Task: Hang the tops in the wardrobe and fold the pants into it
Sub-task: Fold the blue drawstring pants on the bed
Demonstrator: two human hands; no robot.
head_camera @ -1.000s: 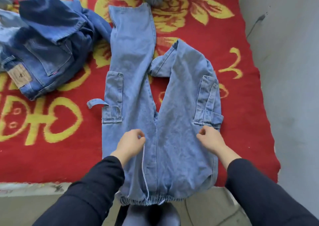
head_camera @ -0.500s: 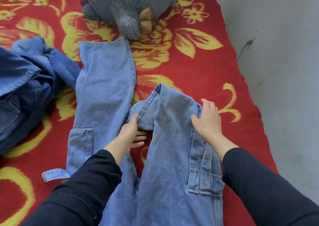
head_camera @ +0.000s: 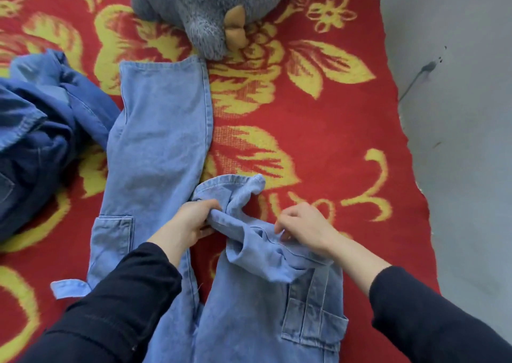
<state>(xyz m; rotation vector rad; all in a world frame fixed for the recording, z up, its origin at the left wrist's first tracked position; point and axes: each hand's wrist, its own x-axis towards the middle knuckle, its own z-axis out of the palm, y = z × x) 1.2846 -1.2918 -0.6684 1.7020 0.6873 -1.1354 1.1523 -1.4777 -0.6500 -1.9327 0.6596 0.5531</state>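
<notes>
Sleeves (head_camera: pixel 124 307) in black come in from the near edge, one on each side, and between them we see the light blue denim pants (head_camera: pixel 249 321) spread on a red blanket (head_camera: pixel 318 146) patterned with yellow flowers. A cargo pocket (head_camera: pixel 313 315) sits on the right leg close to the right forearm. A second pocket (head_camera: pixel 113 238) sits on the left leg just left of the left wrist, with a loose denim tab (head_camera: pixel 69 288) sticking out leftward nearer to us. A little farther, the left hand (head_camera: pixel 188 224) has its fingers curled round a thick roll of the right leg's cloth, gripping it. The right hand (head_camera: pixel 302 227), just to the right, pinches the side seam of the same leg between thumb and fingertips. That leg is bunched and doubled back between the two hands, and its hem (head_camera: pixel 235 181) lies crumpled just beyond the left hand's knuckles. The left leg (head_camera: pixel 158 141) lies flat and runs straight away from us, left of both hands. To its left a heap of darker denim clothes (head_camera: pixel 36 146) reaches the leg's edge, so room is tight there. Right of the hands we find bare blanket out to its ragged right edge, which borders a grey surface (head_camera: pixel 457 141). Farthest off, a grey plush toy (head_camera: pixel 210 8) rests at the left leg's hem.
</notes>
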